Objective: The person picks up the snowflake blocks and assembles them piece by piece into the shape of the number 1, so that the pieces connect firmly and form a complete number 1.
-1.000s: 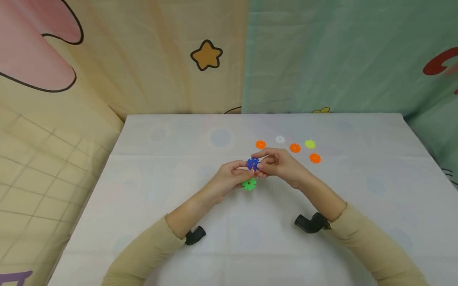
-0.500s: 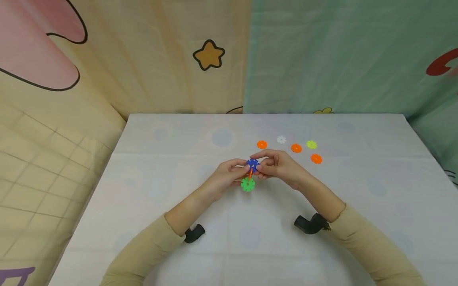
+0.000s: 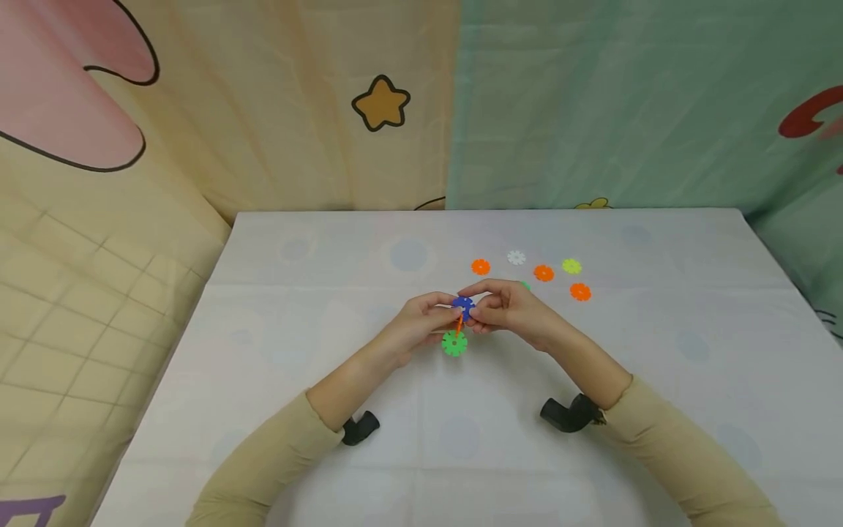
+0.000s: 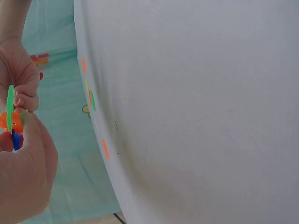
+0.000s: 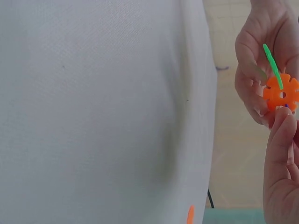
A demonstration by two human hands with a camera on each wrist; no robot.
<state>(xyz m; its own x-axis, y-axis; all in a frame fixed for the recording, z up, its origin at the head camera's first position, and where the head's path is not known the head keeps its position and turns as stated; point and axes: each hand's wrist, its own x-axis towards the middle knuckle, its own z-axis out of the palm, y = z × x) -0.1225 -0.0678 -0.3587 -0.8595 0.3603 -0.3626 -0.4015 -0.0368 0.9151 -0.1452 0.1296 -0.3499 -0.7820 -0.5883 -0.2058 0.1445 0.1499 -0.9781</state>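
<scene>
Both hands meet above the table around a small cluster of notched plastic snowflake discs. My left hand [image 3: 415,328] pinches the orange disc [image 5: 274,94], which carries a green disc [image 3: 454,343] hanging toward me. Between thumb and fingers, my right hand [image 3: 514,313] pinches the blue disc [image 3: 465,304] at its right edge. The blue disc stands against the orange one; fingers hide whether their slots interlock. In the left wrist view the green disc [image 4: 10,107] appears edge-on across the orange one, with the blue disc [image 4: 17,140] below it, partly covered.
Flat on the white table [image 3: 316,293] beyond the hands lie several loose discs, including orange [image 3: 481,266], white [image 3: 516,258] and yellow [image 3: 571,266]. Another green disc [image 3: 525,285] peeks out behind my right hand. Black curved pieces [image 3: 569,413] stick out by both forearms.
The joined discs have shifted slightly toward me and left, and the orange disc shows more. My right hand has lowered a little, uncovering part of the green disc on the table.
</scene>
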